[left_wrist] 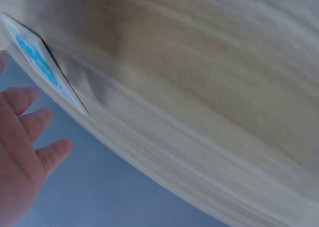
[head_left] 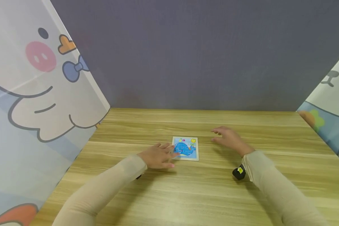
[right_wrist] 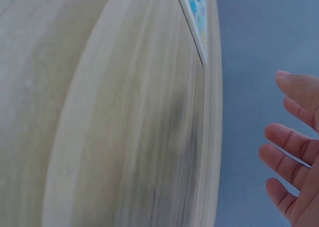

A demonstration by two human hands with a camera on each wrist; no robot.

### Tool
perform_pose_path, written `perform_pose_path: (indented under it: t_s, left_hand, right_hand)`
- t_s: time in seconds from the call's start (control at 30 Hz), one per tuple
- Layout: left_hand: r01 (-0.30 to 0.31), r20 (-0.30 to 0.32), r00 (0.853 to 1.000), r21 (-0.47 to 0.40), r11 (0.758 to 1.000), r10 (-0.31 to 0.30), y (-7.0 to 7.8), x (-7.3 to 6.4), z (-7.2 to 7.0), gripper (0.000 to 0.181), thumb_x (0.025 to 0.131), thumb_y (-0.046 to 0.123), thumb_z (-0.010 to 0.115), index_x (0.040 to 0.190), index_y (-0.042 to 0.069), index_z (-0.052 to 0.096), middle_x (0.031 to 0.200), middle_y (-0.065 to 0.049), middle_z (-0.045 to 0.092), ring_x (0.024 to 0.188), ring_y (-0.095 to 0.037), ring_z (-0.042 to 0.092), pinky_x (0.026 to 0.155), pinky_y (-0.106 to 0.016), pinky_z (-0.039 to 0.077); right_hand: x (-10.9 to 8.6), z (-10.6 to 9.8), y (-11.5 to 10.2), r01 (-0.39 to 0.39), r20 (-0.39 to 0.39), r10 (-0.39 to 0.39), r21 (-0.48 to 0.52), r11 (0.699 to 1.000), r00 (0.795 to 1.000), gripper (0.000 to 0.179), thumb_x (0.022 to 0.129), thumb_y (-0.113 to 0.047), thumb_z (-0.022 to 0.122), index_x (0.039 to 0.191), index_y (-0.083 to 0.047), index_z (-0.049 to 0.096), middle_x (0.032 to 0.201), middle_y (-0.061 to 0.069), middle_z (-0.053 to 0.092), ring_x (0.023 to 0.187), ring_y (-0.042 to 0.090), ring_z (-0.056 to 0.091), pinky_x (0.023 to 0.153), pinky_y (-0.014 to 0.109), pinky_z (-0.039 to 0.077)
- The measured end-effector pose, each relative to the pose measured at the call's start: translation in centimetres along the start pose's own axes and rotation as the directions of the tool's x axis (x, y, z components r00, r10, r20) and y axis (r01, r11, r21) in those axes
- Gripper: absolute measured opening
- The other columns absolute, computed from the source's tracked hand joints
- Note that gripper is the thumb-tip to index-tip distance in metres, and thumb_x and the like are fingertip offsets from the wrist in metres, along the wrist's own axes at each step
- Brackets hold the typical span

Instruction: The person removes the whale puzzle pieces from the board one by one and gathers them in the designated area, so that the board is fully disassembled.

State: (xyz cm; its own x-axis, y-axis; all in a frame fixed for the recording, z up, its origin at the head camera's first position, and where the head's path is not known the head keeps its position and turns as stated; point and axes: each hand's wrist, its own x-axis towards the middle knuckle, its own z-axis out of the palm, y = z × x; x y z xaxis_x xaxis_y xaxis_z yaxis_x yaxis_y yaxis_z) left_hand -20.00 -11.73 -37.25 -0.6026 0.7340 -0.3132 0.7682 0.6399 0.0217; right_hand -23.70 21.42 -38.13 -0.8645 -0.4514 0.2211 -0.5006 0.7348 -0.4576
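Note:
A small square jigsaw puzzle (head_left: 190, 157) with a blue whale picture and a pale border lies flat on the wooden table. My left hand (head_left: 158, 156) reaches over its left edge with fingers spread, overlapping the border in the head view. In the left wrist view those fingers (left_wrist: 36, 122) are apart and hold nothing. To the right of the puzzle, my right hand (head_left: 228, 138) hovers above the table, fingers loosely bent and nothing in them. The right wrist view shows the same relaxed fingers (right_wrist: 286, 155), with a corner of the puzzle (right_wrist: 195, 13) at the top.
The wooden table (head_left: 169, 194) stretches to a dark grey panel (head_left: 203, 56) at the back. Cartoon-printed panels stand at the left (head_left: 45, 103) and right (head_left: 336, 103). A black wrist device (head_left: 239, 172) with a yellow mark sits beside my right sleeve.

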Motion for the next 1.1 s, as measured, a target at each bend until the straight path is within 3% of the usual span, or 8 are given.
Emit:
perform_pose_path:
  t_s: [0.37,0.83,1.1]
  left_hand:
    - [0.023,0.077,0.997,0.028,0.999,-0.025,1.1,1.3,0.2,0.059,0.099,0.056,0.036,0.151,0.029,0.032,0.157,-0.006,0.023,0.144,-0.026,0.019,0.111,-0.049,0.025]
    - [0.109,0.113,0.987,0.042,0.993,-0.113,0.6,2.8,0.8,0.071,0.095,0.061,0.039,0.154,0.023,0.024,0.158,-0.004,0.018,0.145,-0.023,0.017,0.110,-0.049,0.027]
    - [0.094,0.128,0.987,0.064,0.994,-0.101,0.5,3.3,0.5,0.059,0.101,0.050,0.038,0.153,0.026,0.025,0.158,-0.003,0.019,0.143,-0.022,0.022,0.110,-0.047,0.029]
  right_hand:
    - [1.3,1.1,-1.4,0.029,0.080,-0.022,-0.090,0.996,0.997,0.034,0.089,-0.018,0.068,0.115,0.003,0.065,0.101,0.016,0.065,0.092,0.031,0.062,0.081,0.047,0.051]
    - [3.2,2.4,-2.8,0.050,0.111,-0.037,-0.122,0.991,0.993,0.032,0.090,-0.022,0.067,0.114,-0.001,0.067,0.103,0.013,0.068,0.093,0.027,0.064,0.081,0.045,0.051]
    - [4.6,3.2,-3.8,0.066,0.140,-0.048,-0.123,0.990,0.989,0.029,0.090,-0.022,0.066,0.111,-0.003,0.070,0.096,0.009,0.068,0.087,0.023,0.063,0.074,0.040,0.052]
